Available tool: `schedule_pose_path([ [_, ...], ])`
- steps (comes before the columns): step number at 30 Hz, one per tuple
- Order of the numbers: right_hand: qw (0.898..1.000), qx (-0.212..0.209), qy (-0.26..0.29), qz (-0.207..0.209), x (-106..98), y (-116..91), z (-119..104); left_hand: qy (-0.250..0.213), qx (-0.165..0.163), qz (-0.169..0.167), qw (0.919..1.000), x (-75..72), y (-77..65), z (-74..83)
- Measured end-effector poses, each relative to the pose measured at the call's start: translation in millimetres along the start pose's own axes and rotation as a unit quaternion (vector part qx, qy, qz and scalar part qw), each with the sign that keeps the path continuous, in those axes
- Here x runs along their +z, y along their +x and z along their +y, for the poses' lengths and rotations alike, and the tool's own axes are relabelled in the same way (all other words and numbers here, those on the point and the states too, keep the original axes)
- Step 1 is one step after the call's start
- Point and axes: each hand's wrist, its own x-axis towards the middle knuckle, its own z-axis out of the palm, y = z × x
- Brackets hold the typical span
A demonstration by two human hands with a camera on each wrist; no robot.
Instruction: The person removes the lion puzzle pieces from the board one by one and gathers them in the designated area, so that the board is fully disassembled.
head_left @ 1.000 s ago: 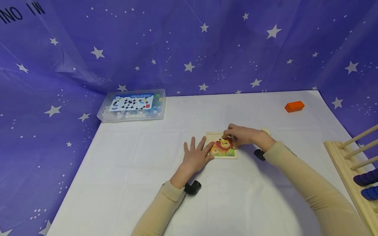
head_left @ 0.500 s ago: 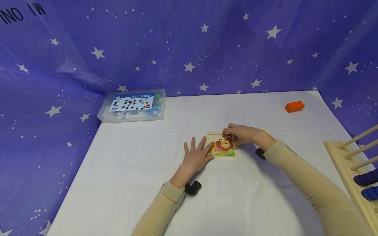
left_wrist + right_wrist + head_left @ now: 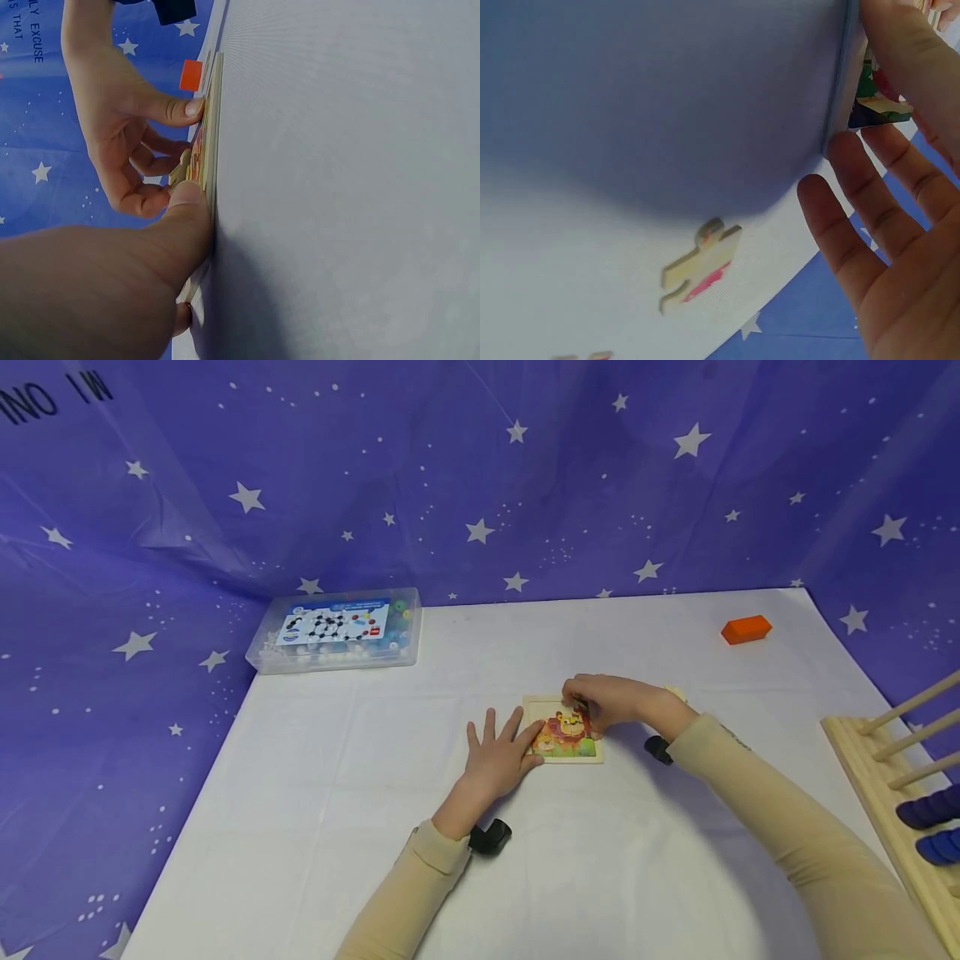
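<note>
A small wooden jigsaw puzzle [image 3: 562, 750] with a lion picture lies in its pale tray on the white table. My left hand [image 3: 497, 764] rests with spread fingers along the tray's left side, its thumb [image 3: 187, 196] pressing the near edge. Over the top right corner, my right hand [image 3: 611, 700] pinches a puzzle piece [image 3: 178, 169], tilted up from the picture. The right thumb and fingers partly hide that corner. Pale tray floor shows along the picture's upper left. A loose puzzle piece [image 3: 701, 266] lies on the table by the right hand.
At the back left stands a clear plastic box [image 3: 337, 652] of small parts with a molecule label. An orange block [image 3: 747, 629] lies at the back right. A wooden abacus frame [image 3: 862, 777] stands along the right edge. Behind the table hangs a purple star-printed cloth [image 3: 480, 468].
My right fingers have shifted slightly left and curled more over the top right of the puzzle, turning the piece. My left hand has stayed in place.
</note>
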Motion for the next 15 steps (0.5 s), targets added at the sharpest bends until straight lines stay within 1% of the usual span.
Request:
schedule_pose_path([
  [7,0.999,-0.009,0.000,0.042,2.0,-5.7,3.6,-0.004,0.000,-0.001,1.0000,-2.4,-0.5,0.5],
  [13,0.997,-0.009,-0.001,0.071,3.4,-6.2,3.3,-0.004,-0.002,-0.003,1.0000,-1.5,-0.1,-0.1],
  [15,0.997,-0.016,-0.005,0.080,3.1,-5.8,3.6,-0.004,-0.002,-0.004,1.0000,-1.2,0.4,-0.2],
])
